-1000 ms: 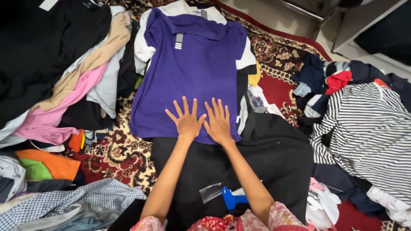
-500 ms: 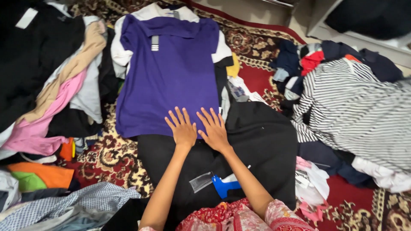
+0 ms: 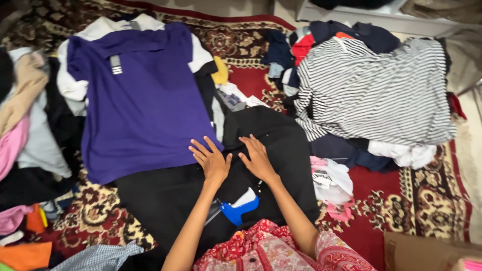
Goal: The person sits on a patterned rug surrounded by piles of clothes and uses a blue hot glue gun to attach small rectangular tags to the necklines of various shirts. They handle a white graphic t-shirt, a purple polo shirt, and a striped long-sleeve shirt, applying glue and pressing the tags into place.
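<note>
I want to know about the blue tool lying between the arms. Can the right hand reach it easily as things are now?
Probably yes. The blue tool lies uncovered on the black garment, just behind the right hand, beside that forearm. Nothing lies over it.

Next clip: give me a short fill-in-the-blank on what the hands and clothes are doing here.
Both hands, left hand and right hand, lie flat on a ____ garment.
The shirt spread beside the left hand is ____.
The blue tool lies ____ the forearms.
Answers: black; purple; between
</note>
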